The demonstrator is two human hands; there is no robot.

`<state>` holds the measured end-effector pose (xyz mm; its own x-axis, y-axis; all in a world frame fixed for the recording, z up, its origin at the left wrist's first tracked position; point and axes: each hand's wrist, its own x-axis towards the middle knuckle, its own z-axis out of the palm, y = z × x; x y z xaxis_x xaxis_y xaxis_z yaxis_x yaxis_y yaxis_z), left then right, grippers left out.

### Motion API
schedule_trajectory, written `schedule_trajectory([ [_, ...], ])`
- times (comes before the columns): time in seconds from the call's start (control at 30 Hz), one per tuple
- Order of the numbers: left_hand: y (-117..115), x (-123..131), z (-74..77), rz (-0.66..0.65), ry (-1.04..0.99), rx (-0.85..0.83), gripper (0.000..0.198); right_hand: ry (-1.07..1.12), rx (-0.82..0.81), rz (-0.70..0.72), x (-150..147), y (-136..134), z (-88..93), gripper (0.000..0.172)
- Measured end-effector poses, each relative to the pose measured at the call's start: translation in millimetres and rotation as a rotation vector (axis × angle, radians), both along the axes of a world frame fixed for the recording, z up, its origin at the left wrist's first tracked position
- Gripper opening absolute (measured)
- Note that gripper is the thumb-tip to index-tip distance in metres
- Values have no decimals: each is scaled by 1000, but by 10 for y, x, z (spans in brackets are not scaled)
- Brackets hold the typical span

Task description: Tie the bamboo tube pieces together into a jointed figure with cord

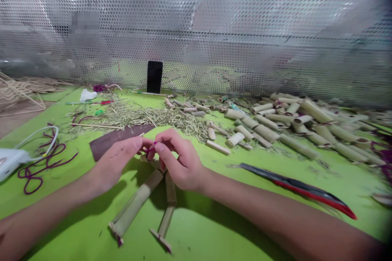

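Head view: over a smooth green counter [214,228], the left hand [118,163] and right hand [179,161] meet fingertip to fingertip, each grip narrow, pinching a thin purple cord [152,149] at the top of two pale bamboo tubes [143,197] that splay toward the viewer. A heap of cut bamboo cylinders [288,124] lies right, dry shavings [147,116] behind, a red-edged blade [300,189] near the right forearm.

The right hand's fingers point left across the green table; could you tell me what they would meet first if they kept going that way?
The right hand would meet the left hand almost at once: their fingertips nearly touch around a purple cord above the tied bamboo tubes. Whether they already touch is unclear.
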<state>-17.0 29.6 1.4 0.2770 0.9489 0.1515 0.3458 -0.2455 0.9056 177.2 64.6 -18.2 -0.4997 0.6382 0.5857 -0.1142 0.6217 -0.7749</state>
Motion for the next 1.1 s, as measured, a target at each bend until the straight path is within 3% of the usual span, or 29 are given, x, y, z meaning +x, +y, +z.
schedule_trajectory([
  [0.37, 4, 13, -38, -23, -114, -169, 33, -57, 128, -51, 28, 3, 14, 8],
  [0.43, -6, 9, -39, -24, -53, -106, 35, -63, 125, -63, 31, 7, 15, 9],
  [0.7, -83, 4, -54, 6, 415, 403, 20, -93, 176, -55, 41, 35, 62, 10],
  [0.87, -72, 30, -102, -35, 511, 506, 10, -130, 312, -61, 56, 29, 108, 5],
  [1.1, -79, 104, -114, 11, 630, 595, 13, -167, 314, -29, 39, -47, 144, 3],
])
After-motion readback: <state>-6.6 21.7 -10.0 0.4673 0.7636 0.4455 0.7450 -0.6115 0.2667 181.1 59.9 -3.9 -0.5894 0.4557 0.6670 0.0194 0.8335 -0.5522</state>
